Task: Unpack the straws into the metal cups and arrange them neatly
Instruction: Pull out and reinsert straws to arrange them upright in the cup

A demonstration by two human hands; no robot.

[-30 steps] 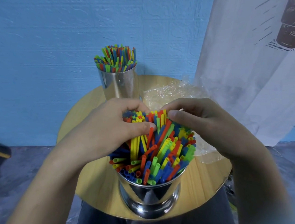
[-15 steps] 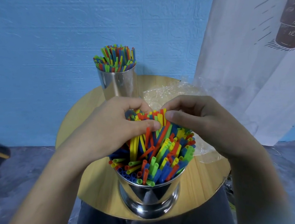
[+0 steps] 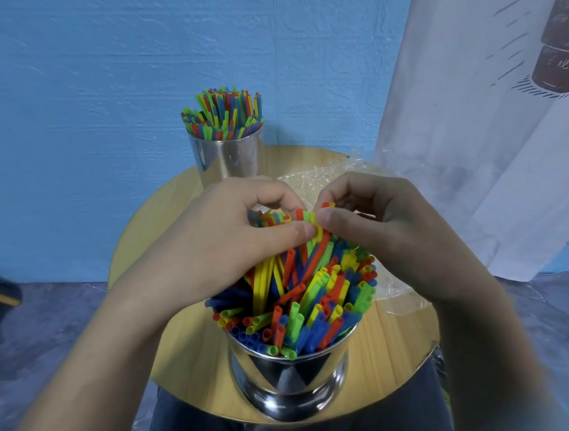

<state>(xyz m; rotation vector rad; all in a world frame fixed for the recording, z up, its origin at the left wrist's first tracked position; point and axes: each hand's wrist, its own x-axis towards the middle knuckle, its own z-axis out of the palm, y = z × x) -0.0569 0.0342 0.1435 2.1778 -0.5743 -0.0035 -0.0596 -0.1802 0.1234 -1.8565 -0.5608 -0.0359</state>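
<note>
At table's [image 3: 398, 353] near edge, metal cup [image 3: 290, 376] of straws [image 3: 305, 309]: left hand [image 3: 230, 240] and right hand [image 3: 390, 220], fingers curled, now pinch a tuft lifted higher than before; remainder splayed, tidying unfinished.

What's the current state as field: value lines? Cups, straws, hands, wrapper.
near cup: shiny metal cup, table front, packed with splayed multicoloured plastic straws
far cup: second metal cup, table rear, holding an upright straw bundle
hands: left hand and right hand both pinch tops of the near straws
wrapper: crumpled clear plastic wrapper on round wooden table, behind the hands
</note>
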